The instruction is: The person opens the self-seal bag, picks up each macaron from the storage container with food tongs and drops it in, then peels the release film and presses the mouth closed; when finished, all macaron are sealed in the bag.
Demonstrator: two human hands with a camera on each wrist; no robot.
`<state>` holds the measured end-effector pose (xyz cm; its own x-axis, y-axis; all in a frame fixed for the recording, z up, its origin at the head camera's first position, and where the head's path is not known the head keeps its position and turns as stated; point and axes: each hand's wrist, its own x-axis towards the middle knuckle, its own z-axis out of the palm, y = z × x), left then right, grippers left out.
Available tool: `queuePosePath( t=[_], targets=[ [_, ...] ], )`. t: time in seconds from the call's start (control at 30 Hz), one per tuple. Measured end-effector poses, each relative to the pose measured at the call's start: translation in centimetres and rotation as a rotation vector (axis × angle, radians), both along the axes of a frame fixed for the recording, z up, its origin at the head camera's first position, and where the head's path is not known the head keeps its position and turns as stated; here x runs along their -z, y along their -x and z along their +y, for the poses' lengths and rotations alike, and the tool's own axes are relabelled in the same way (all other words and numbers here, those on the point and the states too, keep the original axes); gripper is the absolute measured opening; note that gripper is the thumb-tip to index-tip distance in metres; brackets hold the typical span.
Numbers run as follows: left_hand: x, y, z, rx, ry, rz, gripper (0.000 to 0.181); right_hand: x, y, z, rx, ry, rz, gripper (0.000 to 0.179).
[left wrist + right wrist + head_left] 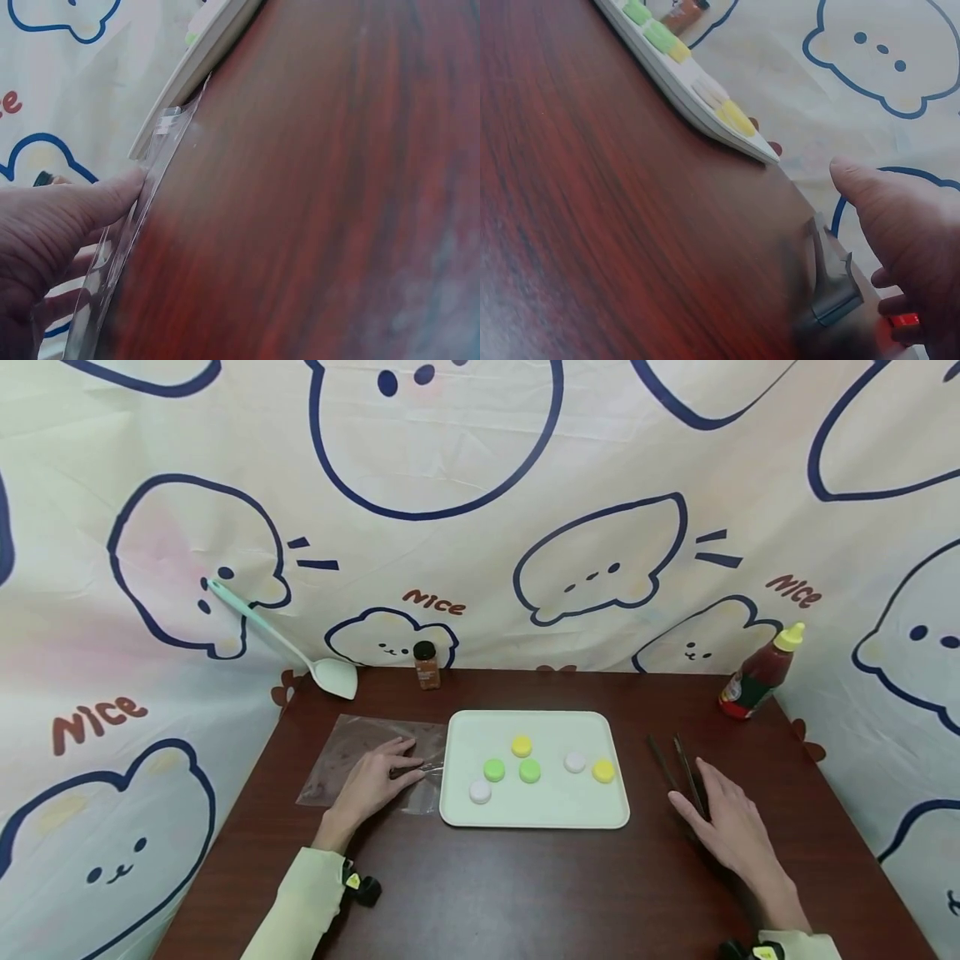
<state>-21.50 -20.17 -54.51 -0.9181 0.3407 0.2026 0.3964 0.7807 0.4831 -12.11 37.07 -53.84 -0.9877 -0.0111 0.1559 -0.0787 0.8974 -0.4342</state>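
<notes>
From my head, one camera looks forward and down across the wooden tabletop (pixel 525 893) to the far printed backdrop (pixel 480 560). Low, tilted wrist cameras (pixel 367 891) look closely past my left hand (pixel 377 781) and right hand (pixel 733 825); all views share the white tray (pixel 540 812).

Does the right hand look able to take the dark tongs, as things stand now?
Probably yes: the right hand is open and very near the dark tongs, and nothing visible between them blocks the way.
</notes>
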Motion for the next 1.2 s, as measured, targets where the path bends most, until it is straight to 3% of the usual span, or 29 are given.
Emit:
queuePosePath(
  t=[0.27, 0.5, 0.8, 1.03, 1.2],
  targets=[
    [0.04, 0.08, 0.21, 0.016, -0.050, 0.068, 0.023, 0.02, 0.14, -0.34, 0.005, -0.006, -0.027, 0.087],
    [0.02, 0.27, 0.52, -0.002, -0.023, 0.094, 0.019, 0.26, 0.39, -0.33, 0.015, -0.020, -0.036, 0.088],
    [0.10, 0.17, 0.50, 0.014, -0.036, 0.200, 0.007, 0.24, 0.65, -0.61, 0.012, -0.033, -0.024, 0.087],
    [-0.34, 0.40, 0.37, -0.019, -0.044, 0.143, 0.011, -0.06, 0.71, -0.69, 0.013, -0.049, -0.054, 0.088],
    [-0.81, 0.88, 0.55, -0.014, 0.079, 0.035, 0.048, 0.07, 0.74, -0.74, 0.014, -0.052, -0.062, 0.089]
  ],
)
